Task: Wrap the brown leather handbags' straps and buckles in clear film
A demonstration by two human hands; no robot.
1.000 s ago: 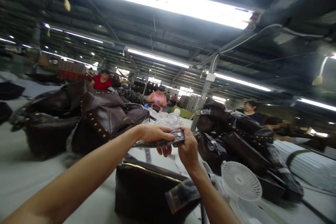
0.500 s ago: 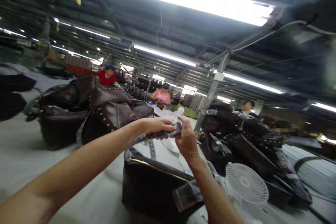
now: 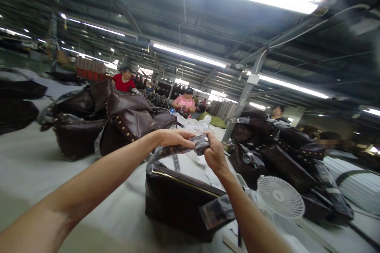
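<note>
Showing brown gold-zipped bag (image 3: 181, 203) farther right in view than before; pinching plastic-wrapped strap (image 3: 201, 143), curved up from bag, with left hand (image 3: 177, 138) and right hand (image 3: 215, 153).

Your view has swung slightly left and down, so the near bag (image 3: 181, 203) and white fan (image 3: 280, 197) sit higher and further right. Your left hand's (image 3: 173, 138) lower fingers, hanging below the wrapped strap (image 3: 202, 142) a second ago, are now tucked out of sight. Less of the dark-clothed co-worker (image 3: 281, 119) shows above the pile of bags (image 3: 283, 162).
</note>
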